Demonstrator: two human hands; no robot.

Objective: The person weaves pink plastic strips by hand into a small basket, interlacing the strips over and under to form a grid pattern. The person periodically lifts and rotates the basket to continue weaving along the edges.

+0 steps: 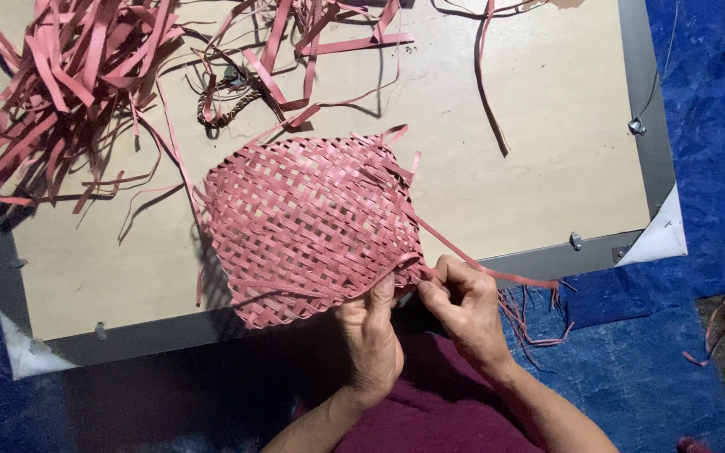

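Strips of pink weaving material lie in a loose heap (60,75) across the far left of the tabletop (547,126), with a smaller tangle (329,33) near the far middle and one dark single strip (487,84) curling off to the right. A short braided cord (224,109) sits between the heap and the tangle, just beyond the woven piece. The tabletop is a pale board with a grey metal edge (652,126), lying on a blue tarp (706,168); a white corner cap (656,239) shows at its near right corner.

The pink woven mat (304,222) lies flat near the board's front edge, its near corner overhanging it toward the person. It is roughly diamond-shaped, with its long axis running from far right to near left, and loose strip ends stick out at its far right corner. One long strip (480,260) trails from its right side, past the hands and over the board's edge.

Left hand (371,335) grips the mat's near edge, fingers pinched on the weave. Right hand (463,306) is just beside it, fingers closed narrowly on the long strip where it leaves the mat. Frayed strip ends (539,323) hang below the right hand over the tarp. Nothing blocks the mat itself.
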